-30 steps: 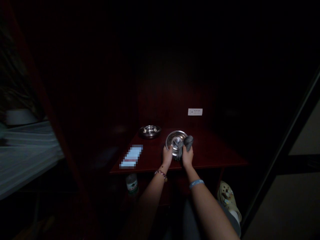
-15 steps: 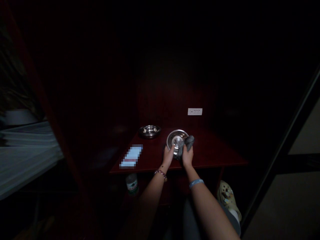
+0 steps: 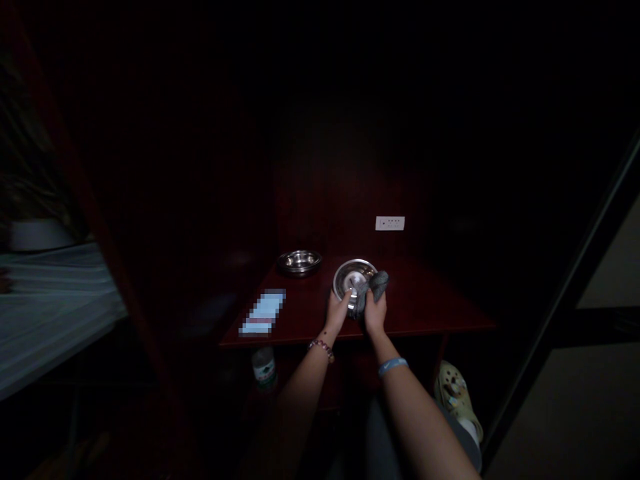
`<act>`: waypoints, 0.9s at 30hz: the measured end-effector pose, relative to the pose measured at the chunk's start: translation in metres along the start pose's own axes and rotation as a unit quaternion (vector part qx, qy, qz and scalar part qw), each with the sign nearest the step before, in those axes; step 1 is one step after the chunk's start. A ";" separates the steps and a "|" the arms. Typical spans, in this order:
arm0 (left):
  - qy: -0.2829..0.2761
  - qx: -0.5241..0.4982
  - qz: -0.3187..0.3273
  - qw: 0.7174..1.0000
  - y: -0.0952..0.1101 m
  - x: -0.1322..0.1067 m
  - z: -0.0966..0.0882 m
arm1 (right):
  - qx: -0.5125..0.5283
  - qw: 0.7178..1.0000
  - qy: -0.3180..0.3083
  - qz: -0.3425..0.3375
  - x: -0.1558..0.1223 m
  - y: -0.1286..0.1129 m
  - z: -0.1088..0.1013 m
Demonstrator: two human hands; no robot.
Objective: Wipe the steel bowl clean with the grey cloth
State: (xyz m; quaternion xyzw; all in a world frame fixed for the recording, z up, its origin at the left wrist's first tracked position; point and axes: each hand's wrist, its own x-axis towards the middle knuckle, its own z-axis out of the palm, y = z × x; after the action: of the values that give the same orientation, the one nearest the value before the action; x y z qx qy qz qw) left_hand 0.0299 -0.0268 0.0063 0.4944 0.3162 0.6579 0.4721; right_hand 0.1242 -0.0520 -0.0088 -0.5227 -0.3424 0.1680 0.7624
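Note:
Above the dark red desk (image 3: 300,320), a shiny metal bowl (image 3: 345,275) is tilted with its inside toward me. My left hand (image 3: 338,311) grips the bowl's near left rim, its thumb over the edge. A grey cloth (image 3: 381,284) is bunched in my right hand (image 3: 375,312) and lies over the bowl's right rim, partly inside it. The right fingers are mostly hidden behind cloth and bowl. Farther left on the desk sit stacked metal bowls (image 3: 299,264), apart from both hands.
A pixelated, phone-like bright object (image 3: 264,312) lies at the desk's left. On the back panel is a white power socket (image 3: 390,223). Below the desktop stands a bottle-like container (image 3: 265,369). A clog-shod foot (image 3: 456,393) is at lower right. Pale stacked sheets (image 3: 55,300) are at far left.
Almost nothing differs. Both hands, the bowl and the cloth keep nearly the same place and pose.

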 end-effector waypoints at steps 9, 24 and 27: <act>0.009 0.035 -0.017 0.999 0.001 0.000 0.000 | 0.010 1.000 0.005 -0.002 0.002 0.005 0.001; 0.079 0.030 -0.075 0.994 0.001 0.004 -0.002 | 0.024 1.000 -0.018 0.002 0.002 0.005 0.003; 0.096 0.039 -0.084 0.991 -0.001 0.006 -0.004 | 0.025 0.999 -0.020 -0.001 0.001 0.003 0.003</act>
State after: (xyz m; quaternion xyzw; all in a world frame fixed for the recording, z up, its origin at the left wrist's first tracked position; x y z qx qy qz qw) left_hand 0.0263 -0.0203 0.0066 0.4183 0.4255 0.6480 0.4734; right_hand 0.1230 -0.0486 -0.0105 -0.4999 -0.3540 0.1862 0.7682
